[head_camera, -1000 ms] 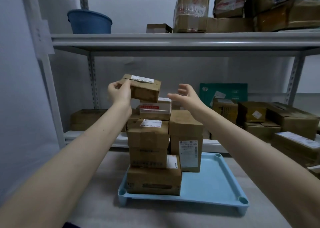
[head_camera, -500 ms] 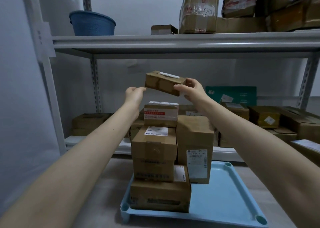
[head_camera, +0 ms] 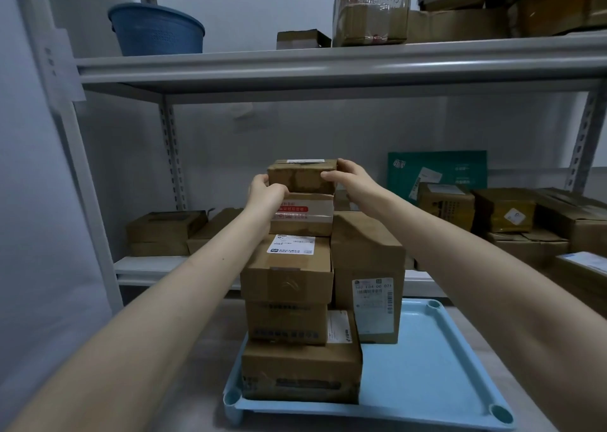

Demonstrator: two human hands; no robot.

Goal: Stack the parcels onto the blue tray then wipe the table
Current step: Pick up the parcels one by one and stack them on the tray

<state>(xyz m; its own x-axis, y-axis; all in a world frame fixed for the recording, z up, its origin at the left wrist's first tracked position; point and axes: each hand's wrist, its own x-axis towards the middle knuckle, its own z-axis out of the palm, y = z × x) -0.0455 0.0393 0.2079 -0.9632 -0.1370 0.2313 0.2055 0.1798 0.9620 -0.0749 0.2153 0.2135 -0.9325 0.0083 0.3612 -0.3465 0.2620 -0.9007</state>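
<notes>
Your left hand (head_camera: 266,190) and right hand (head_camera: 349,177) both grip the small brown cardboard parcel (head_camera: 300,177), one at each end. L fingers curl round its 9 o'clock end. R thumb lies on the near face w/ fingers wrapped over the 3 o'clock end. The parcel is level, its underside meeting the top of a brown box w/ a red label strip (head_camera: 302,213). That box tops a column of three more brown cardboard boxes (head_camera: 287,287).

The column stands on the light blue plastic tray (head_camera: 427,366), at the tray's 9 o'clock side. A taller brown carton w/ a white barcode label (head_camera: 368,260) stands just beside the column at its 3 o'clock, also on the tray. The tray rests on the grey table (head_camera: 203,382).

The grey metal shelf rack (head_camera: 328,67) spans 12 o'clock. On its upper level a blue plastic bucket (head_camera: 156,29) sits at 11 o'clock. A green flat package (head_camera: 437,172) leans at 2 o'clock on the lower level.
</notes>
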